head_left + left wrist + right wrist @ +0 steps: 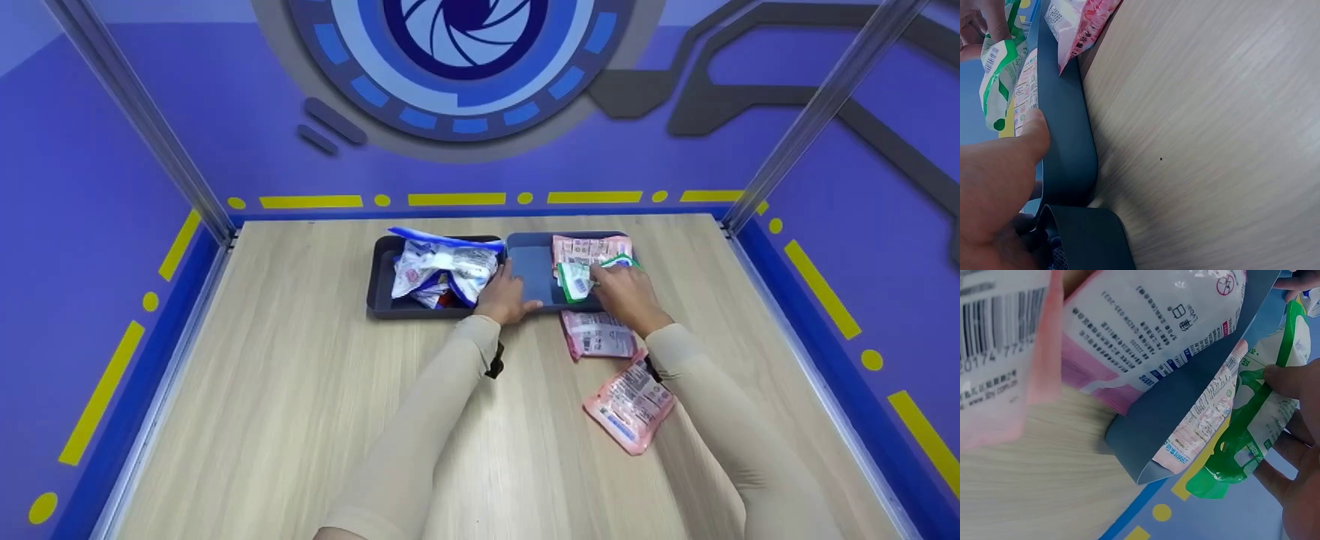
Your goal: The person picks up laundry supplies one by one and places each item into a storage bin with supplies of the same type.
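Note:
My right hand [626,294] pinches a green-and-white packet [1258,399] over the right part of a blue-grey tray [534,271]. Under that packet, a pink packet [592,249] with printed text lies in the same tray. My left hand [504,297] rests where this tray meets a darker tray [381,300], fingers pointing away and thumb stretched to the right. The left wrist view has the thumb [1034,132] at the blue-grey tray's rim; the other fingers are mostly hidden. White-and-blue packets [450,262] are heaped in the darker tray.
Two more pink packets lie on the wooden table: one packet [600,335] against the blue-grey tray's front wall, the other packet [631,405] nearer, beside my right forearm. Blue-purple walls [480,176] with yellow markings enclose the table at the back and sides.

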The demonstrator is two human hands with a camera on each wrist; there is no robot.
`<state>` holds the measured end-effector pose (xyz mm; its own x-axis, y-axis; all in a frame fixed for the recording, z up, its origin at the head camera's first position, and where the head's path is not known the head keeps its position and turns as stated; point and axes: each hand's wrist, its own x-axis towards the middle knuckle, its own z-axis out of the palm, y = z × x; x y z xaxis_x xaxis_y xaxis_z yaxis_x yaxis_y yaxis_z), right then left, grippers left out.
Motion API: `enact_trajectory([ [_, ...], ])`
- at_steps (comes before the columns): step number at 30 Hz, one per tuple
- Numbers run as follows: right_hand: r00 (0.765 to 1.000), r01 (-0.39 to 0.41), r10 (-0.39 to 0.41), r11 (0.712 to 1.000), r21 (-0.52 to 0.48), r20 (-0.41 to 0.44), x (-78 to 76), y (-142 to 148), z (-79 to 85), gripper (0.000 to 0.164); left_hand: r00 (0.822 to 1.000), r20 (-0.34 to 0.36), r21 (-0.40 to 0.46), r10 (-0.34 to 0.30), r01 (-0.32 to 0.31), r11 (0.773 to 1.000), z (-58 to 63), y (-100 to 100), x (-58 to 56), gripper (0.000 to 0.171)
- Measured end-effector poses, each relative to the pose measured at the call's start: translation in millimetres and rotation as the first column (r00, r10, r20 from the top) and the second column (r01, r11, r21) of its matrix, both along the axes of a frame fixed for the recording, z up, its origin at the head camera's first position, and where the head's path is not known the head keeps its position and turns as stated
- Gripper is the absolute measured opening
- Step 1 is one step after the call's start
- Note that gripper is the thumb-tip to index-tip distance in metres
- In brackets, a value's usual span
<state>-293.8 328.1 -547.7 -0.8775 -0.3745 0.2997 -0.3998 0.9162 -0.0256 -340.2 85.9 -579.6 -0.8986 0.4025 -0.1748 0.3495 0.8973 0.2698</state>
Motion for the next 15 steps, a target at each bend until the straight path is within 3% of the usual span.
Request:
enact_trajectory([
  [15,0.994,0.034,-0.034,0.999,0.009,0.104,-9.0,-2.5,0.0,0.018,1.000,0.016,0.002,0.008,-0.008,1.000,1.9,-0.4,2.1,0.074],
])
